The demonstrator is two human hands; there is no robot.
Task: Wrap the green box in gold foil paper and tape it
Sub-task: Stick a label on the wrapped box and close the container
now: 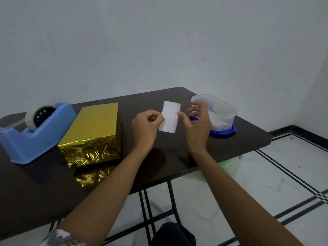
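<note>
Here, the left hand [146, 121] is held just above the counter [168, 157], its thumb and curled fingers pinching the left edge of a small white slip of paper [170, 117]. The slip stands upright in the air, its top leaning a little to the right. The right hand [197, 121] is relaxed and holds nothing. Its fingers are spread and loosely bent, and its thumb tip lies right at the slip's right edge; whether it touches there cannot be told. Both forearms reach in from the lower edge of the view, and a patterned sleeve [60, 237] shows at the left elbow.

To the left of the left hand, apart from it, the box [96, 121] sits on the counter. It is covered in gold foil paper [92, 150], smooth on the top face and crinkled on the near end. The foil's reflection shows on the dark glossy surface in front of it. Just beyond the box, at the far left, stands a blue tape dispenser [35, 137] with a roll of tape [30, 117] in it.

Behind the right hand, near the counter's far right corner, a clear plastic container [223, 114] rests on a blue lid [225, 133]. Pale contents show inside it, too blurred to name. White tiled floor [266, 183] with dark lines lies below at the right.
</note>
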